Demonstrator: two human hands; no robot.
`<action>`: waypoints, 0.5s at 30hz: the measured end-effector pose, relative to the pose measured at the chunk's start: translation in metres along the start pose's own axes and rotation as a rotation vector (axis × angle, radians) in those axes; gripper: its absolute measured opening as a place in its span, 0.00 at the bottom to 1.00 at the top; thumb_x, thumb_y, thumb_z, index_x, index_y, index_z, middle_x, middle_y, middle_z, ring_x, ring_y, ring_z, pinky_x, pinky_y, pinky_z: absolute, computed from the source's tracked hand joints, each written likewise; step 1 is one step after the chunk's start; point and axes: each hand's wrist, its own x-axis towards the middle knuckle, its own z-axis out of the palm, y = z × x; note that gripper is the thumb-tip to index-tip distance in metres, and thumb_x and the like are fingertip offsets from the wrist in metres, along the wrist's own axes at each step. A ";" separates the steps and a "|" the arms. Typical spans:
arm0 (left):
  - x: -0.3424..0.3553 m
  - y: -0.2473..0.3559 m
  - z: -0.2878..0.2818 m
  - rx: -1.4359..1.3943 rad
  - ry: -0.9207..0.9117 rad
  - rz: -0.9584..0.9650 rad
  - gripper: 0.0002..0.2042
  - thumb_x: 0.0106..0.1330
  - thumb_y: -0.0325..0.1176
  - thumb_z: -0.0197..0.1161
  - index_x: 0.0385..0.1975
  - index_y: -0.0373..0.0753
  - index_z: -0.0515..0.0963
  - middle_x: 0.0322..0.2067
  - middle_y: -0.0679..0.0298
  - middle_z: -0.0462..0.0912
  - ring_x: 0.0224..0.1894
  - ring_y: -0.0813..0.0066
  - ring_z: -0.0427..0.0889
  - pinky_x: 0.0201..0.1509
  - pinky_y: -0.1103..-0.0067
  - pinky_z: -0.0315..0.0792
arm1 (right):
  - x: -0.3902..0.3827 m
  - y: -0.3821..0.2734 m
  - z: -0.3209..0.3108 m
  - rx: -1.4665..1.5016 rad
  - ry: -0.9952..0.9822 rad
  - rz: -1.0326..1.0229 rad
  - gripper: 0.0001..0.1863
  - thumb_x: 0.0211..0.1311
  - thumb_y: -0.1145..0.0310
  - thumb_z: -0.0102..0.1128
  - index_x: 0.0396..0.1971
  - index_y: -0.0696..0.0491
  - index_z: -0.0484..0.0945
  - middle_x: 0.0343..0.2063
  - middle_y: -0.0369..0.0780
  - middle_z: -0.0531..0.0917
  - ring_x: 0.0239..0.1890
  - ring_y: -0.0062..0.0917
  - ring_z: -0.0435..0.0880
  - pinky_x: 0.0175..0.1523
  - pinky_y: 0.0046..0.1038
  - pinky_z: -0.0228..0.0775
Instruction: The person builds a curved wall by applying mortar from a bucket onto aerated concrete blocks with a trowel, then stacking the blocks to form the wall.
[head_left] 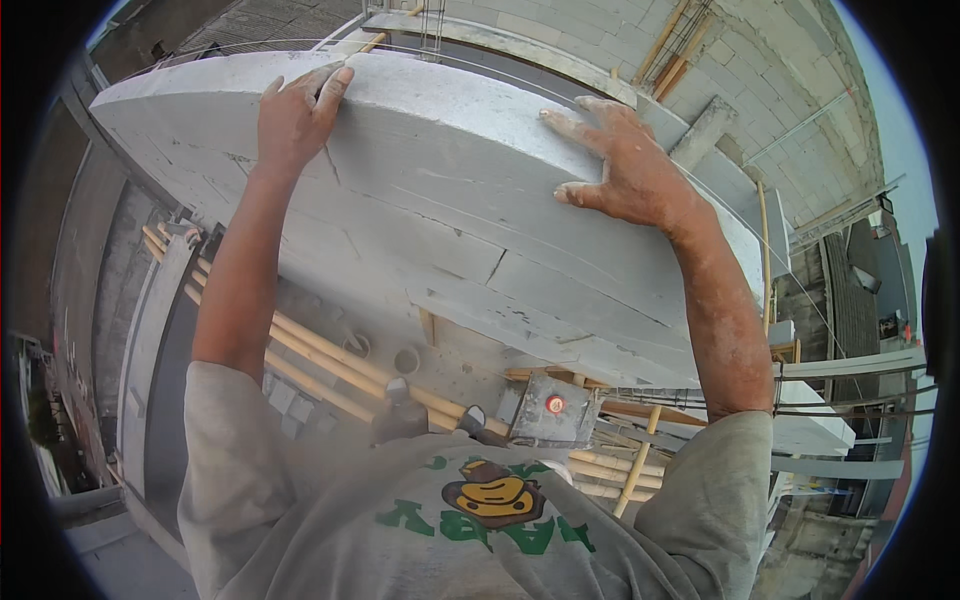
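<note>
A wall of pale aerated blocks [450, 200] crosses my view, with thin joints and a few cracks in its face. My left hand [298, 125] is at the top edge on the left, fingers bent over it and thumb close to the index finger. Further right, my right hand [625, 160] has its dusty fingers spread over the same edge, its thumb against the face. A thin line runs just above the wall's top. Whether anything small lies under my left fingers is unclear.
Bamboo poles [330, 360] and my feet [400, 405] are below the wall. A stained metal plate with a red round object [555, 403] lies at lower right. Another block wall [760, 80] stands beyond, with vertical rebar at the top. Curved beams and wires [850, 365] extend on the right.
</note>
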 end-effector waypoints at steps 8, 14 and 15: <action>-0.013 -0.029 0.034 0.070 0.093 0.034 0.21 0.73 0.43 0.36 0.51 0.45 0.77 0.52 0.60 0.78 0.58 0.62 0.72 0.66 0.62 0.55 | -0.256 0.110 0.042 0.578 1.106 0.726 0.38 0.50 0.55 0.69 0.57 0.60 0.68 0.53 0.49 0.74 0.57 0.36 0.72 0.61 0.36 0.64; -0.012 -0.040 0.047 0.028 0.144 -0.006 0.22 0.73 0.44 0.34 0.52 0.47 0.77 0.53 0.64 0.78 0.58 0.63 0.72 0.67 0.64 0.54 | -0.248 0.146 0.104 0.596 0.271 0.661 0.54 0.32 0.56 0.79 0.61 0.63 0.60 0.55 0.53 0.72 0.61 0.42 0.68 0.65 0.34 0.57; -0.012 -0.043 0.047 0.025 0.145 0.003 0.22 0.73 0.44 0.34 0.52 0.47 0.77 0.53 0.64 0.78 0.58 0.63 0.72 0.67 0.64 0.54 | -0.238 0.154 0.107 0.599 0.279 0.667 0.54 0.32 0.56 0.79 0.61 0.63 0.60 0.55 0.53 0.72 0.61 0.42 0.68 0.65 0.34 0.57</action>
